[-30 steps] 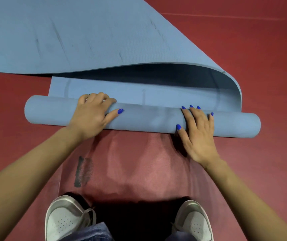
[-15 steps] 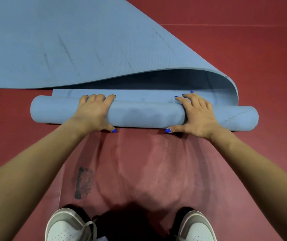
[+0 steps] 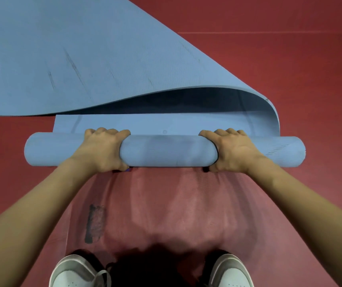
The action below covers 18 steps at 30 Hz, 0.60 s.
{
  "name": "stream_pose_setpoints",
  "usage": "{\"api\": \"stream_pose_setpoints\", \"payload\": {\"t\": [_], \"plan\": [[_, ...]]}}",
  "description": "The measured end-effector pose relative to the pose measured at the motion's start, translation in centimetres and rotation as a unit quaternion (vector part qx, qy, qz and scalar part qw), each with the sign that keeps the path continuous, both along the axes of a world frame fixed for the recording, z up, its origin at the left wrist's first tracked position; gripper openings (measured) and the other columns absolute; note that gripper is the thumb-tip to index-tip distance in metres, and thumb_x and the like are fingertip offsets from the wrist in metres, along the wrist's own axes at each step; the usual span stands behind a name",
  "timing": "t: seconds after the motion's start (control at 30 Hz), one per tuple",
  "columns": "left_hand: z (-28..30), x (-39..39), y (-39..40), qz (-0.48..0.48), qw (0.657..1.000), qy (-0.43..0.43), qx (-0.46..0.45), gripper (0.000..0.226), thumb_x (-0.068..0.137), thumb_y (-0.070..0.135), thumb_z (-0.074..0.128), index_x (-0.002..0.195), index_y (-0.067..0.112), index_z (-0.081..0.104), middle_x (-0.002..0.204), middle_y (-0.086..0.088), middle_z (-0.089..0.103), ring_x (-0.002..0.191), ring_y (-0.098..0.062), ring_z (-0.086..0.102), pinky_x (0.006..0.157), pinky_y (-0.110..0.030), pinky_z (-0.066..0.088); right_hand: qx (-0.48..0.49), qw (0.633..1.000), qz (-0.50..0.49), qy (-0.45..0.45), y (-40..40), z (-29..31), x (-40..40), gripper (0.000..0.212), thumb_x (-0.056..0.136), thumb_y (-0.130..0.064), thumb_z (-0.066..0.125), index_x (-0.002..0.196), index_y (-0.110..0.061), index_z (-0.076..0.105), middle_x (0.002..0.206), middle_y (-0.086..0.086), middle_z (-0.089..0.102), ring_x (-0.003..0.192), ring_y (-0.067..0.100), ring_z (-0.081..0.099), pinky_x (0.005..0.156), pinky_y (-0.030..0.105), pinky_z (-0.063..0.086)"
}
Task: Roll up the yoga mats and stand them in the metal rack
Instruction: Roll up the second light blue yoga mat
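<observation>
A blue yoga mat (image 3: 166, 151) lies across the red floor as a thick roll, running left to right in the middle of the head view. Its loose part (image 3: 72, 54) is folded back over itself beyond the roll and fills the upper left. My left hand (image 3: 101, 149) wraps over the roll left of centre, fingers curled over the far side and thumb underneath. My right hand (image 3: 231, 150) grips it the same way right of centre. The metal rack is not in view.
A red mat (image 3: 166, 208) with a dark smudge (image 3: 94, 223) lies flat on the floor between the roll and my two white shoes (image 3: 77, 272). Red floor (image 3: 300, 69) stretches to the right and far side.
Both hands went from lying flat on top of the roll to curling around it, fingers over the far side. The roll has turned a little farther onto the loose part.
</observation>
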<state>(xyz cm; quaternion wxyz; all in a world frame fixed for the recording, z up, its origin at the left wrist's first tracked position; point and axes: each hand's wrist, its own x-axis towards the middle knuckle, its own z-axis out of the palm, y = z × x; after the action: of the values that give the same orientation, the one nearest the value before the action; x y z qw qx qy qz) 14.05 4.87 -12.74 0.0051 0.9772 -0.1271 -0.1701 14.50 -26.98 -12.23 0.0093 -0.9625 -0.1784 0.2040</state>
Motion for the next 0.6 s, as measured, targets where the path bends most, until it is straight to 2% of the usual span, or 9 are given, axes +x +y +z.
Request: {"api": "stream_pose_setpoints", "payload": {"t": [0.07,0.17,0.3,0.4,0.47,0.53,0.6], "plan": [[-0.2,-1.8,0.1,-0.001,1.0,-0.003,-0.009,0.069,0.051,0.06,0.067,0.11,0.028,0.054,0.091,0.004,0.059,0.091,-0.028,0.057,0.082,-0.04,0.034,-0.001,1.0,0.013,-0.001,-0.1,0.1,-1.5,0.087,0.061,-0.062,0.07,0.136,-0.042,0.031,0.117,-0.008,0.055,0.107,0.023,0.052,0.093,0.037,0.038],[-0.7,-5.6,0.3,-0.016,0.998,-0.046,-0.045,0.084,0.044,0.068,0.05,0.112,0.02,0.064,0.089,-0.002,0.068,0.083,-0.033,0.065,0.08,-0.048,0.042,0.003,1.0,0.026,-0.001,-0.4,-0.2,-4.5,0.089,0.059,-0.062,0.069,0.138,-0.042,0.033,0.118,-0.009,0.057,0.105,0.023,0.054,0.09,0.036,0.037],[-0.7,-10.1,0.1,-0.019,0.996,-0.074,-0.054,0.082,0.05,0.067,0.05,0.112,0.015,0.065,0.095,-0.003,0.07,0.083,-0.032,0.067,0.077,-0.049,0.044,0.015,0.999,0.027,-0.012,-0.9,-0.8,-8.8,0.089,0.045,-0.062,0.064,0.129,-0.037,0.048,0.105,-0.008,0.067,0.084,0.024,0.062,0.076,0.038,0.044],[-0.5,-13.0,0.0,-0.028,0.996,-0.068,-0.049,0.084,0.049,0.064,0.05,0.113,0.012,0.065,0.098,-0.006,0.069,0.084,-0.031,0.067,0.077,-0.048,0.044,0.028,0.999,0.03,-0.023,-1.2,-0.8,-11.7,0.09,0.04,-0.062,0.053,0.125,-0.035,0.048,0.101,-0.006,0.068,0.078,0.022,0.065,0.07,0.037,0.048],[-0.7,-14.6,0.0,-0.032,0.997,-0.057,-0.043,0.086,0.049,0.064,0.048,0.115,0.011,0.064,0.102,-0.007,0.067,0.087,-0.032,0.065,0.08,-0.047,0.041,0.031,0.998,0.032,-0.034,-1.2,-0.8,-13.2,0.091,0.039,-0.063,0.051,0.125,-0.036,0.045,0.1,-0.006,0.068,0.078,0.022,0.065,0.068,0.037,0.049],[-1.0,-15.5,0.1,-0.029,0.998,-0.049,-0.037,0.089,0.051,0.067,0.046,0.117,0.01,0.062,0.106,-0.009,0.065,0.091,-0.033,0.064,0.086,-0.048,0.036,0.032,0.998,0.023,-0.038,-1.0,-0.9,-13.9,0.093,0.035,-0.061,0.059,0.124,-0.035,0.045,0.093,-0.005,0.064,0.075,0.021,0.063,0.067,0.037,0.049],[-0.9,-15.9,0.1,-0.02,0.998,-0.048,-0.037,0.096,0.053,0.074,0.044,0.124,0.011,0.058,0.116,-0.011,0.061,0.103,-0.035,0.06,0.094,-0.053,0.032,0.032,0.999,0.016,-0.028,-1.0,-0.9,-14.0,0.097,0.033,-0.059,0.063,0.125,-0.036,0.043,0.089,-0.006,0.06,0.076,0.021,0.062,0.069,0.037,0.048]]}}
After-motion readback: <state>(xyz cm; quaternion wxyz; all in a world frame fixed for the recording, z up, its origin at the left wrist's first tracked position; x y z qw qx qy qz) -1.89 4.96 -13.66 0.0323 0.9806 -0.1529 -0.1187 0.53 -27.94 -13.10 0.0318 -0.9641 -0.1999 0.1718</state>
